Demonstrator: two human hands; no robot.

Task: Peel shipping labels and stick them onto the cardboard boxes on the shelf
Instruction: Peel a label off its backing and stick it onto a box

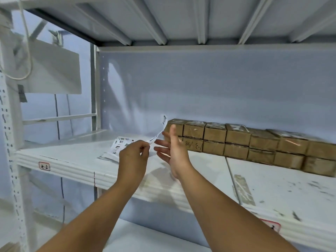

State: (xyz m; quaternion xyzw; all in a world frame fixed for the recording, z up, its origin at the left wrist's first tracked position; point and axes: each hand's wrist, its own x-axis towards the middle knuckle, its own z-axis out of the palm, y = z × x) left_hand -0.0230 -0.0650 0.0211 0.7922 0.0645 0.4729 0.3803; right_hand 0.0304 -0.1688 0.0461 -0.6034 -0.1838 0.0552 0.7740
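Shows the left hand [133, 153] pinching the lower end of a narrow label strip [160, 132] between thumb and fingertips, with the strip curling upward toward the left end of the cardboard boxes [254, 142]. Shows the right hand [171, 148] spread wide with straight fingers and holding nothing, just beside the strip and in front of the leftmost boxes; cannot be resolved whether a fingertip touches the strip. Locates the stack of label sheets [116, 148] flat on the shelf [72, 160], partly behind the left hand and to the left of the boxes. Presents the boxes as a row two tiers high against the back panel, running off toward the right. Reveals pale patches on several upper box tops, too blurred to identify as labels or tape, so no count of finished boxes can be given. Places the work, by judgement, at mid-cycle: one label apparently peeled free and lifted, not yet pressed onto a box. Leaves, as far as visible, the sticking of this label and the handling of the sheets lying on the shelf.
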